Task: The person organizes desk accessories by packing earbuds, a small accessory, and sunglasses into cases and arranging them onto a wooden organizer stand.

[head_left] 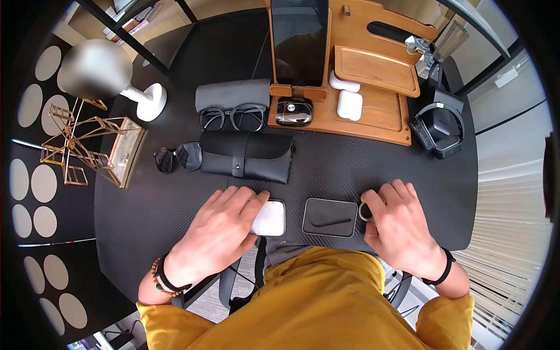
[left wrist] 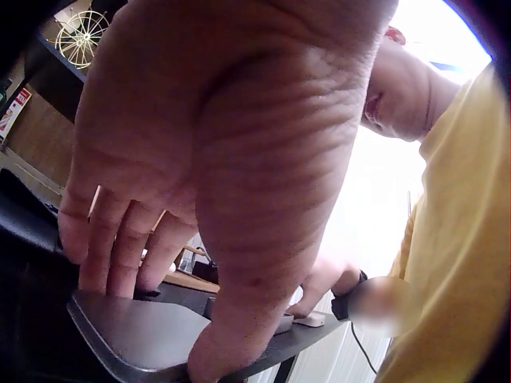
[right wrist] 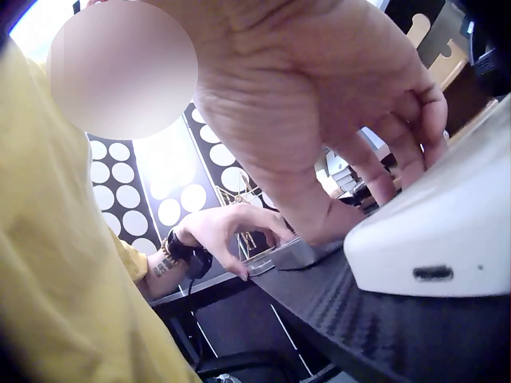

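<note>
Thumb and fingers of the left hand [head_left: 217, 230] grip opposite edges of a silver rectangular tin [head_left: 271, 218] on the black tabletop [head_left: 175, 204]. The right hand [head_left: 402, 227] arches over a white case [right wrist: 447, 215] with a small port, its grip set with thumb and fingertips at the case's edges; a dark disc with a pale rim [head_left: 365, 211] shows at nine o'clock of that hand. Between the two hands lies an open shallow tray [head_left: 329, 205] holding a curved black piece [head_left: 331, 223].

At eleven o'clock from the tray, a black snap-flap case [head_left: 265, 156] sits beside sunglasses [head_left: 189, 157], with black-framed eyeglasses [head_left: 246, 117] and a gray case [head_left: 230, 93] beyond. At twelve, a wooden stand [head_left: 385, 131] props up a tablet [head_left: 299, 44] and carries a white earbud case [head_left: 350, 105]. A white lamp [head_left: 153, 102] and a gold Ferris wheel model [head_left: 71, 142] stand toward ten; black headgear [head_left: 440, 129] rests toward two.
</note>
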`<state>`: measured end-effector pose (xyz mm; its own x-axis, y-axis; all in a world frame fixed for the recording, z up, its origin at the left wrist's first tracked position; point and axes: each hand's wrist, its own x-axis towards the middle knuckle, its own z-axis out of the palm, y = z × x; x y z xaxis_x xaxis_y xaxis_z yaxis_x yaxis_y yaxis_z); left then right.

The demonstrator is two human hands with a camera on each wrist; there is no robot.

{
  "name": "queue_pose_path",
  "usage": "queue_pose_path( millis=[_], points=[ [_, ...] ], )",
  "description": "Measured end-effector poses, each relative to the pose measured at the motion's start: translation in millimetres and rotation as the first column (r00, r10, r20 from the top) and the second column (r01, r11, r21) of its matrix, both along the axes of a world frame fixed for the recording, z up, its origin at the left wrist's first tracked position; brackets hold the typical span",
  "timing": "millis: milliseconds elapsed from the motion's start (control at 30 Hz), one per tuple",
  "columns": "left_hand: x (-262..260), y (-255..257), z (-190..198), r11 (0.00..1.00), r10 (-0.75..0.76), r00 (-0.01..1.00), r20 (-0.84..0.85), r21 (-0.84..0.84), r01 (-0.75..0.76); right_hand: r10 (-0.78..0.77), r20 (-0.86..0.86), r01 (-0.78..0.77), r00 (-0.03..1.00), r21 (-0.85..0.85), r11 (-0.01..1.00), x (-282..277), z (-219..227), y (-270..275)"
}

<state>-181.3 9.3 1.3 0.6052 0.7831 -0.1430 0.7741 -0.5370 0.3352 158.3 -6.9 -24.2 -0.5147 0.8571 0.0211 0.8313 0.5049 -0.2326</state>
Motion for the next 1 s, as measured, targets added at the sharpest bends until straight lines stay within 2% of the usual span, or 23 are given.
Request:
queue_pose_path(
  millis=[100, 167, 200, 267, 300, 367, 500, 733, 1000],
  points=[
    [-3, 1, 0, 1.0, 0.005, 1.0, 0.015, 0.027, -0.005, -0.04, -0.04, 0.04, 0.998, -0.004, 0.999, 0, -1, 7],
    [-5, 1, 3, 0.999, 0.019, 0.999, 0.039, 0.03, -0.02, -0.075, -0.155, 0.074, 0.985, -0.01, 0.997, 1, 6, 11],
    [-5, 1, 6, 0.999, 0.021, 0.998, 0.064, 0.046, -0.024, -0.072, -0.153, 0.071, 0.986, -0.01, 0.997, -1, 12, 13],
    [-5, 1, 7, 0.998, 0.019, 0.996, 0.088, 0.06, -0.025, -0.044, -0.297, 0.001, 0.954, -0.143, 0.99, -10, 25, 14],
    [-3, 3, 7, 0.999, 0.005, 0.993, 0.121, 0.053, -0.011, -0.047, -0.297, 0.004, 0.954, -0.143, 0.99, -17, 25, 13],
    [0, 4, 8, 0.999, -0.013, 0.988, 0.154, 0.049, 0.006, 0.114, -0.378, -0.197, 0.919, -0.188, 0.962, -30, 19, 13],
    [0, 4, 7, 0.999, -0.014, 0.987, 0.158, 0.045, 0.007, 0.217, -0.327, -0.278, 0.92, -0.154, 0.948, -43, 4, 17],
    [-2, 5, 7, 0.999, -0.015, 0.988, 0.153, 0.047, 0.008, 0.219, -0.321, -0.271, 0.921, -0.128, 0.954, -44, -2, 19],
    [2, 5, 3, 0.999, -0.034, 0.98, 0.194, 0.005, 0.033, 0.21, -0.352, -0.283, 0.912, -0.171, 0.944, -40, -3, 23]
  ],
)
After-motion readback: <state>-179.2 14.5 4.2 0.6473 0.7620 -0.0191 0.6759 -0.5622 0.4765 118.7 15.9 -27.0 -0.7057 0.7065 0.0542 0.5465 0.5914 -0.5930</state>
